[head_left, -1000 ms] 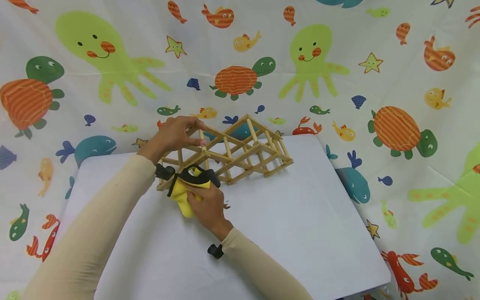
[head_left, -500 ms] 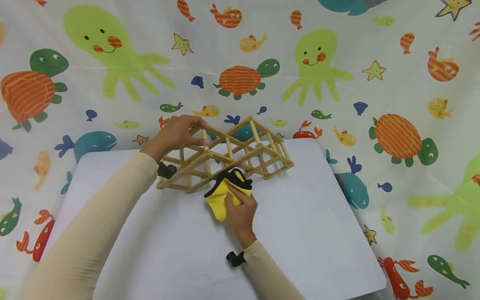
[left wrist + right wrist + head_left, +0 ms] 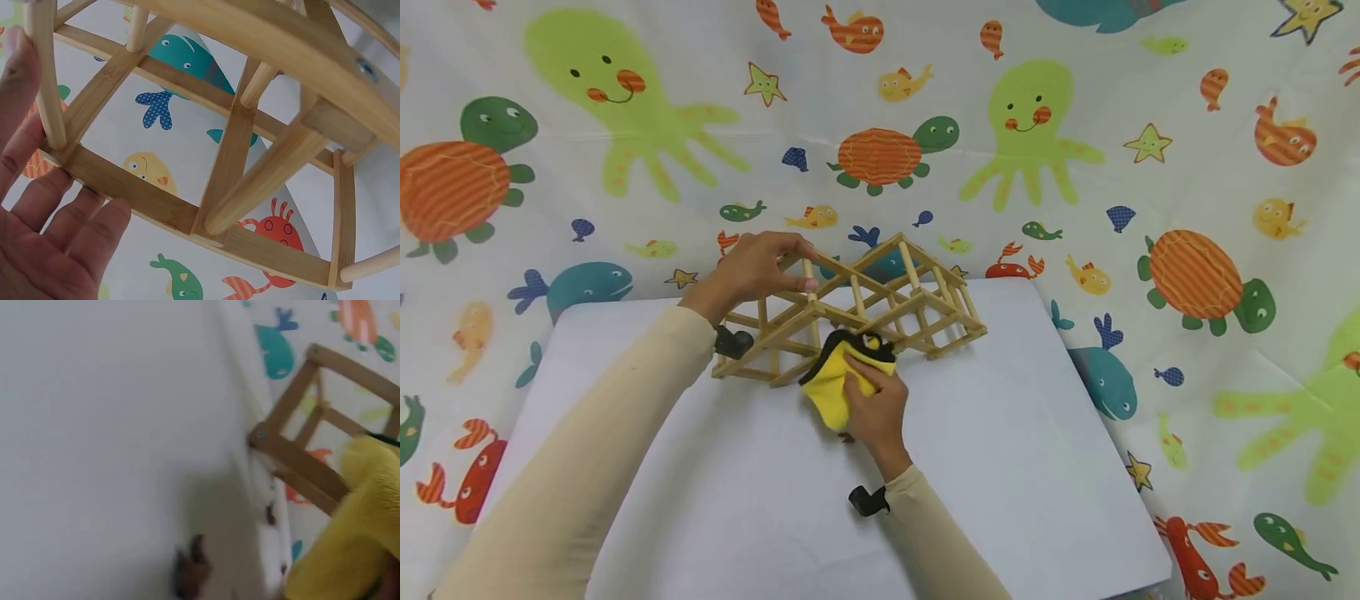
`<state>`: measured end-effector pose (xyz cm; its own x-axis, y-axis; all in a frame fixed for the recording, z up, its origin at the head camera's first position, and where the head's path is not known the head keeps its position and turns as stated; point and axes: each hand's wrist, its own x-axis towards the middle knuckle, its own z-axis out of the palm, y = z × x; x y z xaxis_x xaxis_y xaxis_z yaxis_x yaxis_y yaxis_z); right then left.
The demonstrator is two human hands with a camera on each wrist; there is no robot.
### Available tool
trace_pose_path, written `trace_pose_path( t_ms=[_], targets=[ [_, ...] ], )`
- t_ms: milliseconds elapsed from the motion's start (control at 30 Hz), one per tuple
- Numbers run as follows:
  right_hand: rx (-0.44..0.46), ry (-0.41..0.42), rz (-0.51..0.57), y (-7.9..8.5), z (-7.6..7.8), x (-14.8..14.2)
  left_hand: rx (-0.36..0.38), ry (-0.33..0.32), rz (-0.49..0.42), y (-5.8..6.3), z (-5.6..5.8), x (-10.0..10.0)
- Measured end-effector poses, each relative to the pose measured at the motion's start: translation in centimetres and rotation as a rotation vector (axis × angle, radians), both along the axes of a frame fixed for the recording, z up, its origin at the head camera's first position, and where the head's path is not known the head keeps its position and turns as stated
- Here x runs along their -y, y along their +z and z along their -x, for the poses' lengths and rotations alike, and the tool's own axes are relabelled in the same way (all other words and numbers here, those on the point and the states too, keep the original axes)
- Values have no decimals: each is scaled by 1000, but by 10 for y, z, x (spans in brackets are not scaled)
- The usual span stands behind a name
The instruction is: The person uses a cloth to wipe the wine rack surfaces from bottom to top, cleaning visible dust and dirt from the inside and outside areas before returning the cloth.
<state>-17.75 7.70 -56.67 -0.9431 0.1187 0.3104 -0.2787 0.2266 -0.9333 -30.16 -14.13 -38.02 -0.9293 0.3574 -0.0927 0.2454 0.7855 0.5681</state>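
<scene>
A wooden lattice rack (image 3: 857, 300) of slats and round dowels stands at the back of the white table. My left hand (image 3: 756, 271) grips its upper left part, with the thumb and fingers about a dowel (image 3: 47, 81) in the left wrist view. My right hand (image 3: 878, 408) holds a yellow cloth (image 3: 831, 387) with black edging against the rack's lower front slats. In the right wrist view the cloth (image 3: 350, 544) is blurred and covers part of the rack, and most of that hand is out of the picture.
Small dark brown bits (image 3: 190, 569) lie on the white table (image 3: 1015, 467) near my right hand. Behind the table hangs a white curtain (image 3: 1075, 33) printed with sea animals, close to the rack's back.
My right hand with the cloth has gone from the rack's left part rightward along its lower front, then slightly back left. My left hand keeps its hold and the rack stays put.
</scene>
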Motion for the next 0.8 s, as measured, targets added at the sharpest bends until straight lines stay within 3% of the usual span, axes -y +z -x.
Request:
trace_pose_path(
  t_ms=[67, 133, 267, 400, 467, 600, 700, 800],
  targets=[
    [-90, -77, 65, 0, 3, -8, 1, 7, -3, -1, -1, 0],
    [-126, -144, 76, 2, 11, -18, 5, 18, -1, 1, 0, 0],
    [-16, -255, 24, -5, 24, -43, 25, 14, 1, 2, 0, 1],
    [48, -335, -47, -7, 21, -66, 6, 0, -7, 0, 1, -2],
    [-3, -417, -43, -5, 17, -76, 4, -4, -6, 0, 1, -3],
    [-164, -588, 73, 3, 17, -94, -1, -7, -8, 1, 2, -3],
    [-183, -580, 114, 6, 26, -101, -5, 3, -8, 2, 2, 0],
    [-77, -477, 45, 1, 33, -96, 6, 14, -9, 1, 1, 2]
  ],
)
